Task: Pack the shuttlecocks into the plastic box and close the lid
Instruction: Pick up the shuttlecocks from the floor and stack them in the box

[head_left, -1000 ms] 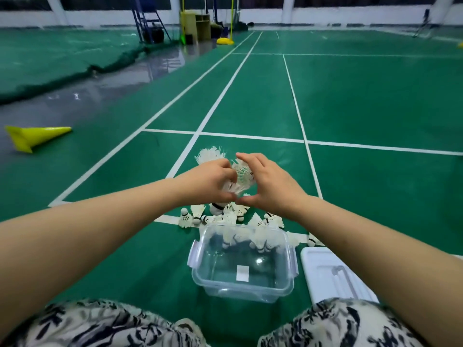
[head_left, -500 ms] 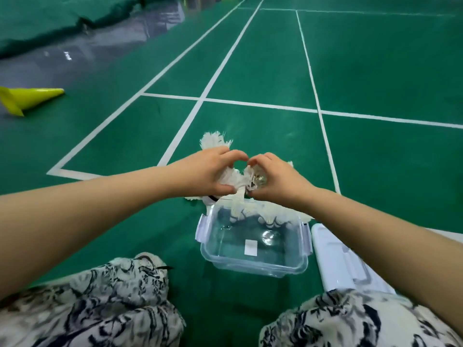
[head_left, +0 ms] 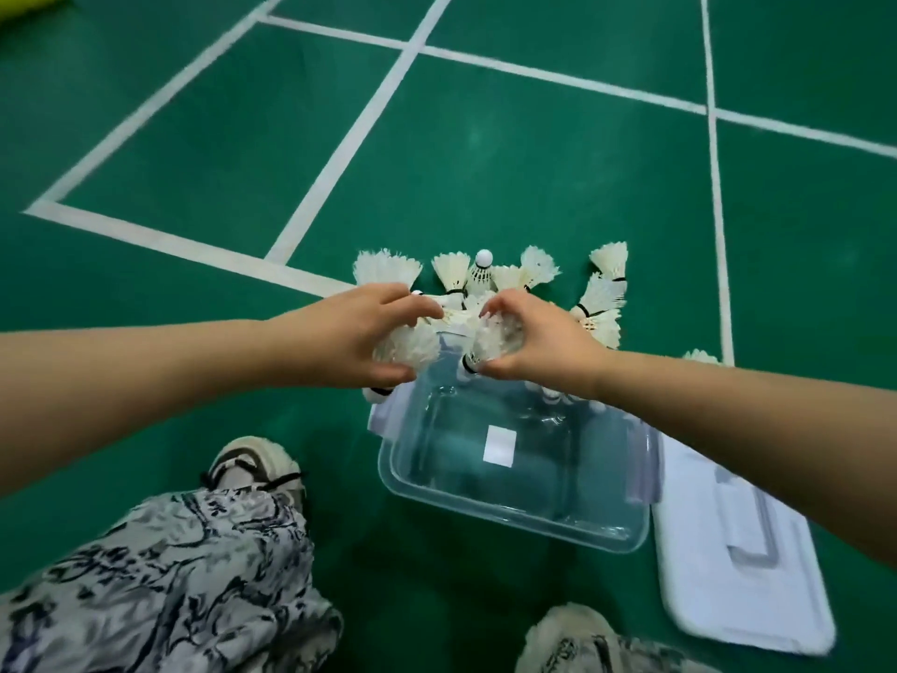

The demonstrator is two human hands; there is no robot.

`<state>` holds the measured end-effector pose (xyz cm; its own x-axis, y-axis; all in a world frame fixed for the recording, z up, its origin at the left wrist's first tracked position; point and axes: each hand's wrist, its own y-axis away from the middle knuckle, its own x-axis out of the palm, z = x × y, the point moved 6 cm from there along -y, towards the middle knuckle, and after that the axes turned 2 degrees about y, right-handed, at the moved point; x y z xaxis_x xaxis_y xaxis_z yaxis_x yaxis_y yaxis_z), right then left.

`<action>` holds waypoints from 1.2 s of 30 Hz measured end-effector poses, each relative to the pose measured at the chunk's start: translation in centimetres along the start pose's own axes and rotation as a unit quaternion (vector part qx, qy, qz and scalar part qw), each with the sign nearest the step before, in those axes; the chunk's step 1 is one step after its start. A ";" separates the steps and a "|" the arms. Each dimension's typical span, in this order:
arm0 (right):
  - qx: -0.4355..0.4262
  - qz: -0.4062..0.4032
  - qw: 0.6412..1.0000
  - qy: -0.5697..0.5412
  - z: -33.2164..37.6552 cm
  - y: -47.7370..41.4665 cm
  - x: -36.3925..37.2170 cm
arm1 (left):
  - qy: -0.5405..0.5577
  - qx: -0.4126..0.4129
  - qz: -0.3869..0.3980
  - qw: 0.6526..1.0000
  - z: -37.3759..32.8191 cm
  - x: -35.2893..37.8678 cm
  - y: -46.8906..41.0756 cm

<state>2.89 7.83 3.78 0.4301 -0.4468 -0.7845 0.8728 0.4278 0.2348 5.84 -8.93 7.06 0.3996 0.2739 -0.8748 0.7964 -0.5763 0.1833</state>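
Gripping shuttlecocks, left hand (head_left: 361, 340) and right hand (head_left: 539, 340) hover over blank-labelled plastic box (head_left: 514, 519).

The box (head_left: 514, 483) was clear, glossy plastic, smooth-walled, with a white paper-like label (head_left: 500, 445) on its bottom. The lid (head_left: 742, 565) beside it was opaque white plastic with a duller sheen. The shuttlecocks (head_left: 490, 276) looked feathery and matt, with smooth white rounded tips. The floor (head_left: 485, 162) was green, smooth and slightly satin, its lines (head_left: 340, 148) flat white. The trousers (head_left: 160, 585) were soft printed cloth.
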 end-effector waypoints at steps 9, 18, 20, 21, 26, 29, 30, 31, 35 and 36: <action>-0.028 0.037 0.998 0.040 -2.8 -1.0 7.6 | 0.017 -0.029 0.012 0.999 1.8 2.7 1.3; -0.022 0.019 0.997 0.071 -4.2 -2.0 12.2 | 0.021 -0.005 0.009 1.000 0.7 3.3 0.6; -0.028 0.021 0.994 0.104 -4.5 -2.1 12.7 | 0.022 -0.004 0.007 1.000 0.7 3.2 0.3; -0.032 0.026 0.992 0.123 -4.7 -2.2 12.9 | 0.021 -0.004 0.005 1.000 0.7 3.2 0.3; -0.028 0.039 0.982 0.181 -5.7 -2.2 13.9 | 0.020 -0.010 0.009 1.000 0.8 3.1 -0.1; -0.046 0.033 0.964 0.261 -5.9 -1.7 14.2 | 0.022 -0.001 0.006 1.000 0.4 3.2 -0.5; -0.047 0.028 0.959 0.277 -5.9 -1.5 14.2 | 0.024 0.000 0.006 1.000 0.2 3.2 -0.6; -0.041 0.025 0.957 0.284 -5.9 -1.4 14.3 | 0.027 0.001 0.006 1.000 0.0 3.3 -0.7; -0.013 0.035 0.966 0.255 -6.0 -1.1 14.5 | 0.030 0.017 0.015 0.999 -0.6 3.7 -0.9; -0.009 0.036 0.970 0.239 -5.9 -1.0 14.3 | 0.031 0.021 0.019 0.999 -0.8 3.8 -1.0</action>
<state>6.82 5.63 -11.10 0.3299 -0.0013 -0.9440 0.8387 0.4594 0.2925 6.92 -6.72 3.87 0.4577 0.2975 -0.8379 0.7605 -0.6192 0.1956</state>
